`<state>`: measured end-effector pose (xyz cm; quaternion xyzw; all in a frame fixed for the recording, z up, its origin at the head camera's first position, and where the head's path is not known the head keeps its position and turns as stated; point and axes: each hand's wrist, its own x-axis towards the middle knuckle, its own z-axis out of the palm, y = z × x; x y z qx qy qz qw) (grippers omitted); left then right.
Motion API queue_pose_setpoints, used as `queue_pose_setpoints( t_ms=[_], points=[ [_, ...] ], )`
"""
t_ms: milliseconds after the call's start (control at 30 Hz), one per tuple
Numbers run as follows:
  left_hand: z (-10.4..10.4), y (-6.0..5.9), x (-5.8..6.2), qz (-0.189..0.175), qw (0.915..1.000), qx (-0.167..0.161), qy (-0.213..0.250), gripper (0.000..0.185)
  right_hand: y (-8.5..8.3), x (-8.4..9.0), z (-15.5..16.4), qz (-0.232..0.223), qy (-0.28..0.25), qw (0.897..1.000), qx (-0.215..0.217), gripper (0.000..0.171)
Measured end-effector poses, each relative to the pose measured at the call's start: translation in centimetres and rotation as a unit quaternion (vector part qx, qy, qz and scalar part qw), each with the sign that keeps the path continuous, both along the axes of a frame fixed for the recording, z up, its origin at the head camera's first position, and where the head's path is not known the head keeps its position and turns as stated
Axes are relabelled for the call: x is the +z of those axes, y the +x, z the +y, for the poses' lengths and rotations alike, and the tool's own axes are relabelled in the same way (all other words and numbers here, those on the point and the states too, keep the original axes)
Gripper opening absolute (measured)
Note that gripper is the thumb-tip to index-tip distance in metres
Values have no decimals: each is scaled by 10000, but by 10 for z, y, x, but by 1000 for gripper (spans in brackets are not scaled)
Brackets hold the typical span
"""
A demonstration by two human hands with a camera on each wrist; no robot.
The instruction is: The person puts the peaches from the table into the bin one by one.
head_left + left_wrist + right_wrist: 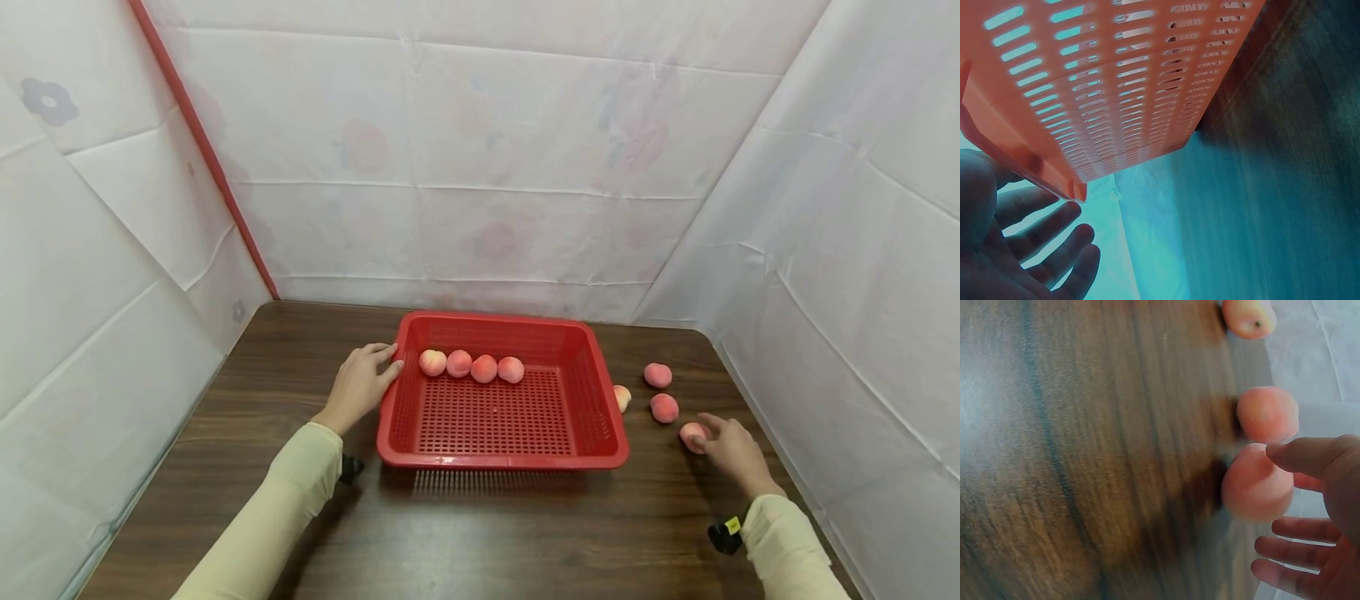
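Observation:
A red perforated plastic basket point(495, 461) stands on the table, with several peaches point(483, 368) in a row along its far side. At the basket's left rim, my left hand point(360, 385) touches the edge with its fingers spread. In the left wrist view those fingers point(1054, 234) extend loosely just under the rim. Right of the basket, my right hand point(735, 454) pinches a peach point(1255, 494) between thumb and index finger, its other fingers loose. Beyond that peach lie two more, a nearer peach point(664, 408) and a farther peach point(657, 375).
A yellowish peach point(622, 397) lies close against the basket's right wall, partly hidden by it. The dark wood table point(487, 542) is bounded by white sheet walls point(480, 233) at the back and both sides. A red strip point(202, 142) runs down the left corner.

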<state>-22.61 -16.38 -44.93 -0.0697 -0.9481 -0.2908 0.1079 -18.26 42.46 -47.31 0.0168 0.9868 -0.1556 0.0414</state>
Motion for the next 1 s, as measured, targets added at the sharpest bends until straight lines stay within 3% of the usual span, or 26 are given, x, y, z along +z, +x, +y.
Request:
queue_pose_setpoints(
  t_ms=[167,367,1000],
  points=[
    [0,2,1,-105,9999,-19,14,45,1,-5,0,-107,-78,9998,-134,54],
    [0,3,2,-142,9999,-26,19,46,2,-8,-2,113,-74,9999,-31,51],
    [1,3,2,-294,9996,25,27,46,2,-4,-3,12,-123,9998,-126,54]
  ],
)
